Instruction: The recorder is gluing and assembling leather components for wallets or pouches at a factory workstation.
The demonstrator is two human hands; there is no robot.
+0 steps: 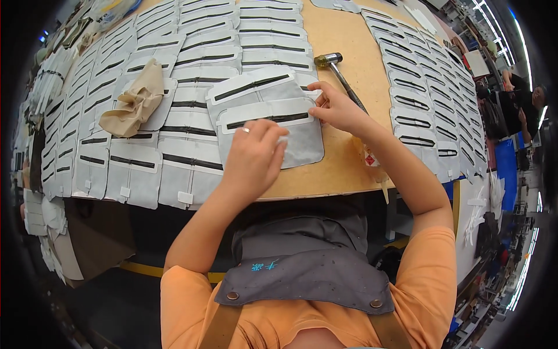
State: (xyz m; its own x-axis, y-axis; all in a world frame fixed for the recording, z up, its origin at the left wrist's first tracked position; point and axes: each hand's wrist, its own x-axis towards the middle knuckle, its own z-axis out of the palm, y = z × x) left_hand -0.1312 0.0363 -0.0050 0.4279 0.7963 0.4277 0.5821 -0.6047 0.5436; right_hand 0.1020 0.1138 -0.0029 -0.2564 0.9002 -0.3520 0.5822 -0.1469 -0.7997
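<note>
Near the table edge [325,185], both hands [256,157] [340,110] pinch the grey zippered panel [302,142]

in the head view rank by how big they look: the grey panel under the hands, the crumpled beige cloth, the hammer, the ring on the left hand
1. Grey panel, largest.
2 and 3. Beige cloth and hammer: too close to rank; the cloth is bulkier, the hammer longer but partly hidden by the right hand.
4. Ring on the left hand, smallest.
</note>
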